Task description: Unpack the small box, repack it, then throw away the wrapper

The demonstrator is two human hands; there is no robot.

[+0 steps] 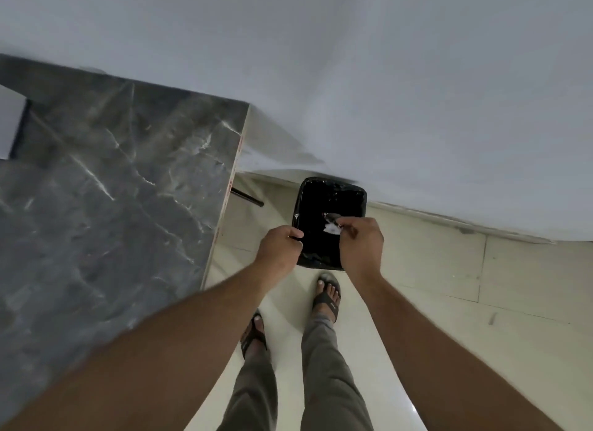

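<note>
A black bin (pixel 330 206) lined with a black bag stands on the floor against the wall. Both my hands are held over it. My right hand (pixel 361 243) pinches a small crumpled clear wrapper (pixel 332 225) above the bin's opening. My left hand (pixel 282 246) is curled at the bin's left rim, fingers closed; whether it grips the liner is unclear. A white box (pixel 9 125) shows partly at the far left edge of the table.
A dark marble-patterned table (pixel 112 190) fills the left side, its corner close to the bin. A white wall (pixel 385 93) runs behind. Pale floor tiles (pixel 449 286) lie to the right. My feet in sandals stand just before the bin.
</note>
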